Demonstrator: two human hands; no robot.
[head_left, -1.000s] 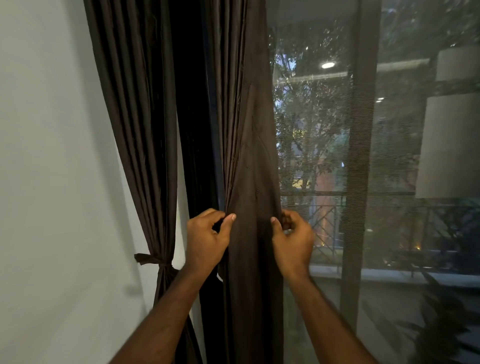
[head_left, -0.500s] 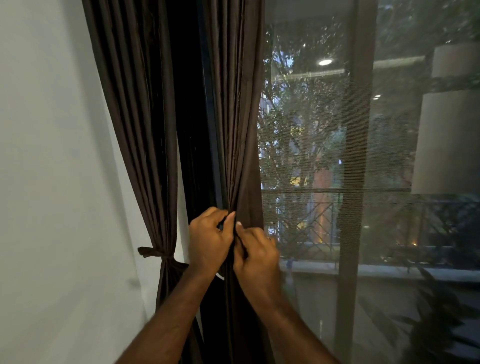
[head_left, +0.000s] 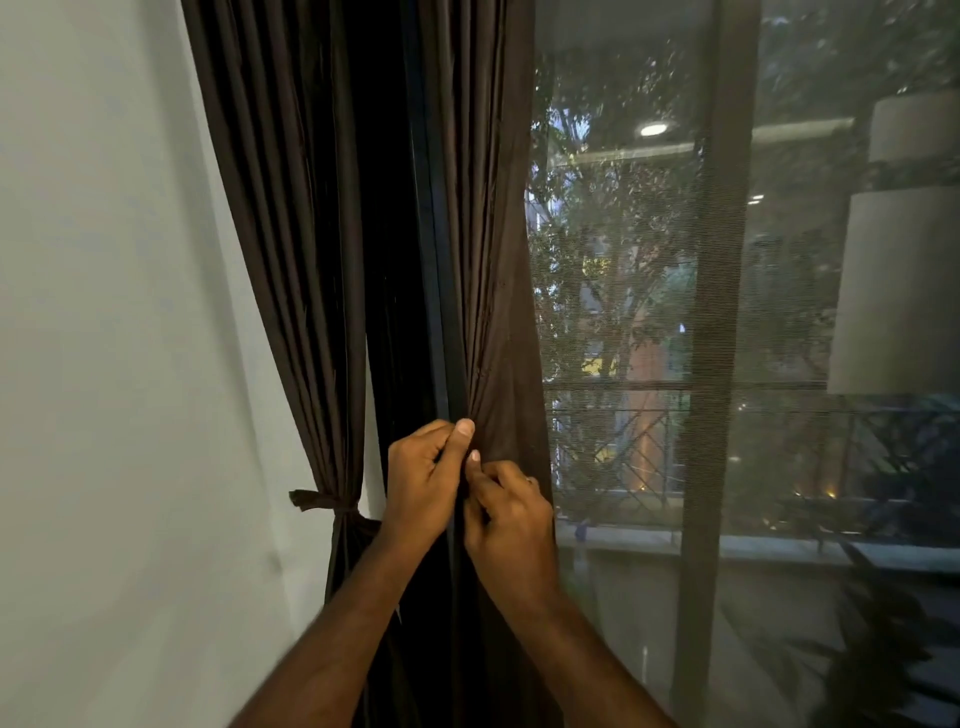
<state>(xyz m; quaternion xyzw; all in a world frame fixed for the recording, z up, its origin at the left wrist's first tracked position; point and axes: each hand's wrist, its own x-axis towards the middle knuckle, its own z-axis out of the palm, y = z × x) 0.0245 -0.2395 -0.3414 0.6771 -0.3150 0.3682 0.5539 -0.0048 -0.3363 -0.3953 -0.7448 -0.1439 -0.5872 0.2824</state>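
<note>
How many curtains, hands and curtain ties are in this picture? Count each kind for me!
Curtains: 2, the tied curtain and the gathered curtain
Hands: 2, the left hand and the right hand, both pinching the gathered curtain
Ties: 1, the tie around the tied curtain
Total: 5

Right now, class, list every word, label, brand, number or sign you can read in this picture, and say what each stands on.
None: no text can be read. The dark brown curtain that the left hand and right hand pinch is plain, as are the tied-back curtain and white wall. Beyond the window screen everything is too blurred to show any lettering.
</note>
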